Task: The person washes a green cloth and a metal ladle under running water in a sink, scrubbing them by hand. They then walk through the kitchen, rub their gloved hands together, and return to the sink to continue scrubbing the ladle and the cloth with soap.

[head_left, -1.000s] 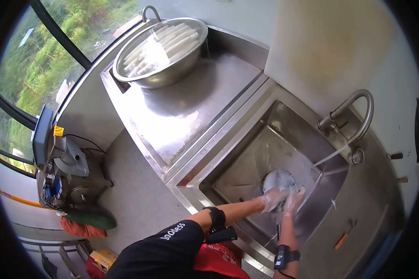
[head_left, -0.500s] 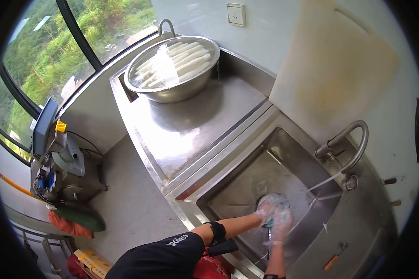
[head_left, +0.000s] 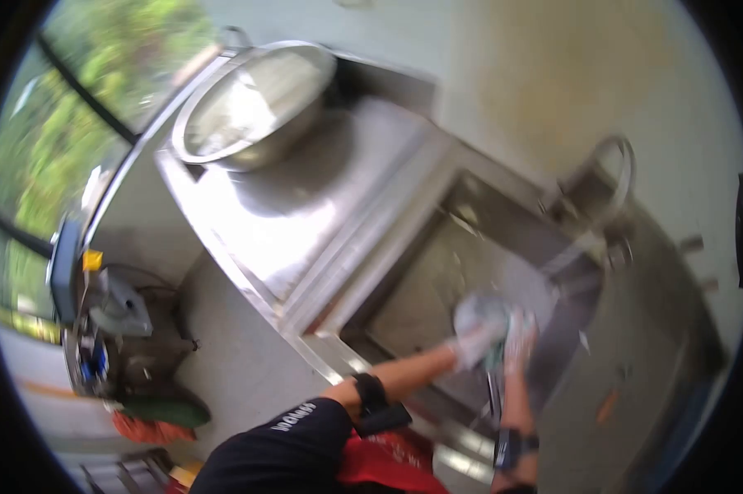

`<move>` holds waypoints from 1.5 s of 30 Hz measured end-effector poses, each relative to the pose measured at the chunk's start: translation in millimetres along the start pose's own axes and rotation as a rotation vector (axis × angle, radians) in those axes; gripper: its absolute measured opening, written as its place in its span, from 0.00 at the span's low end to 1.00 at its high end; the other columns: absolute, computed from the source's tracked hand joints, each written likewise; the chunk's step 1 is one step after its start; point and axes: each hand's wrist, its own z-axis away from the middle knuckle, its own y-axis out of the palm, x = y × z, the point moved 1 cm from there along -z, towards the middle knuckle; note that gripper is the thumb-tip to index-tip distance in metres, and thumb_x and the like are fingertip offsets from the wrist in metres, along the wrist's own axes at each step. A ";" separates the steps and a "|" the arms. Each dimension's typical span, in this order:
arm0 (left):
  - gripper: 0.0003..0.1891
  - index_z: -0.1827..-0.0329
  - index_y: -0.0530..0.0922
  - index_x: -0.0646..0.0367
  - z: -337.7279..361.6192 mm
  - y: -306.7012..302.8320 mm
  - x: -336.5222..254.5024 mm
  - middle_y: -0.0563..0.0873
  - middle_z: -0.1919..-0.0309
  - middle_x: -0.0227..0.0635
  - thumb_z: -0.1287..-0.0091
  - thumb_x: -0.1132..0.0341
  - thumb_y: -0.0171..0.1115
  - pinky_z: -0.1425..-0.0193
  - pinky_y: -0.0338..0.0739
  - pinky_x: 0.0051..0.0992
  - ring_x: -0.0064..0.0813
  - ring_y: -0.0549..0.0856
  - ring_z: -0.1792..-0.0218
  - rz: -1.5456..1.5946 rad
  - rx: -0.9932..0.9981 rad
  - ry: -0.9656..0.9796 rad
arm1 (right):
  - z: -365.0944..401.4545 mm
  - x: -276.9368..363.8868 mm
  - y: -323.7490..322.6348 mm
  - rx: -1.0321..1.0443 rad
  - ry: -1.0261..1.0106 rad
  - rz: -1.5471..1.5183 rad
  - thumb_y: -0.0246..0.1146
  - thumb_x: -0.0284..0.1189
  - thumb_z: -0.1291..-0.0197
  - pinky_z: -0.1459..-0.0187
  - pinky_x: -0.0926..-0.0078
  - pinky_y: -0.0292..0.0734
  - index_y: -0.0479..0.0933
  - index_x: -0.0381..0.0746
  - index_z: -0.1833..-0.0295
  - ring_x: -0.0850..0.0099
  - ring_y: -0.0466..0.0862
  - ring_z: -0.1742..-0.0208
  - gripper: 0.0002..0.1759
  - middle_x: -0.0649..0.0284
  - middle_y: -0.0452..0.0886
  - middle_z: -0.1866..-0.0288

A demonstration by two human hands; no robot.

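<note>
Both my hands are in clear plastic gloves, low inside the steel sink (head_left: pixel 404 309), and blurred by motion. My left hand (head_left: pixel 475 341) is closed at the near side of a round-headed, long-handled metal utensil (head_left: pixel 478 313); its exact kind is too smeared to tell. The handle runs down between my forearms. Close beside, my right hand (head_left: pixel 520 339) is closed against the utensil, with a greenish cloth (head_left: pixel 493 357) showing between the hands. How the fingers wrap around these is partly hidden.
A curved faucet (head_left: pixel 627 177) sends water into the sink from the right. On the steel counter (head_left: pixel 306 239) stands a large metal bowl (head_left: pixel 281 144) of long white pieces. An orange-handled tool (head_left: pixel 608 407) lies right of the sink. Machinery (head_left: pixel 124 329) stands at the left by the window.
My view has swung, so the bowl and counter sit further left and the picture is blurred. My hands have shifted slightly, and more of the utensil's round head shows.
</note>
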 end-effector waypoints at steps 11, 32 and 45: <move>0.24 0.38 0.66 0.60 1.4 -30.1 -20.0 0.78 0.49 0.39 0.38 0.66 0.57 0.48 0.74 0.25 0.28 0.78 0.51 -0.364 0.093 -0.096 | -2.5 -42.8 -44.9 0.263 0.321 -1.051 0.66 0.30 0.50 0.49 0.69 0.75 0.70 0.37 0.45 0.68 0.79 0.52 0.25 0.61 0.78 0.54; 0.17 0.42 0.70 0.54 -48.7 -50.6 55.2 0.80 0.55 0.32 0.32 0.62 0.53 0.55 0.78 0.25 0.25 0.82 0.59 0.012 0.007 0.091 | 14.9 -31.4 17.5 -0.069 -0.589 0.043 0.63 0.32 0.50 0.66 0.59 0.72 0.75 0.38 0.68 0.51 0.78 0.70 0.09 0.51 0.78 0.72; 0.39 0.29 0.55 0.44 -5.9 -23.7 -2.5 0.55 0.30 0.44 0.39 0.37 0.53 0.37 0.62 0.55 0.47 0.58 0.32 -0.074 0.022 -0.256 | -6.9 -43.8 -0.4 0.206 -0.064 -0.273 0.63 0.41 0.45 0.50 0.71 0.71 0.74 0.36 0.49 0.65 0.78 0.53 0.23 0.55 0.79 0.55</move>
